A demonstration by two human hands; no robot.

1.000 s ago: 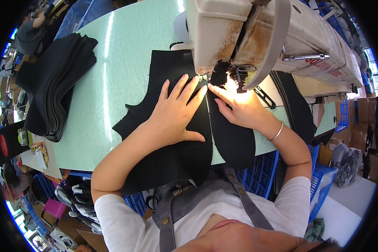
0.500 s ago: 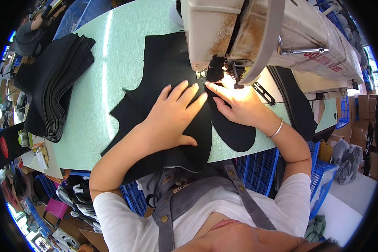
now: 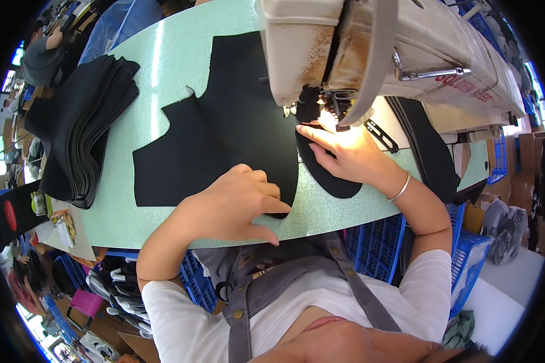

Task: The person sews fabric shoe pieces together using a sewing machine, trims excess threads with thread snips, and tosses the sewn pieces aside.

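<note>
A large black fabric panel [image 3: 224, 115] lies on the pale green table, its upper right edge under the sewing machine head [image 3: 303, 54]. My left hand [image 3: 233, 199] rests at the panel's near edge, fingers bent over the cloth, the thumb apart from them and off the edge. Near the lit needle area, my right hand [image 3: 348, 151] presses on a smaller black fabric piece [image 3: 333, 181] with a rounded end. Its index finger and thumb are stretched out and apart. The two pieces meet along a line running toward the needle; the needle itself is hard to make out.
A thick stack of black cut pieces [image 3: 79, 133] stands at the left of the green table [image 3: 163, 227]. More long black pieces [image 3: 427, 151] lie right of the machine. Blue plastic crates [image 3: 372, 242] sit below the table's near edge. Another person [image 3: 42, 57] is at far left.
My left hand has moved toward me to the panel's near edge, its fingers now bent. The panel has turned and spread flat on the table. My right hand has barely shifted.
</note>
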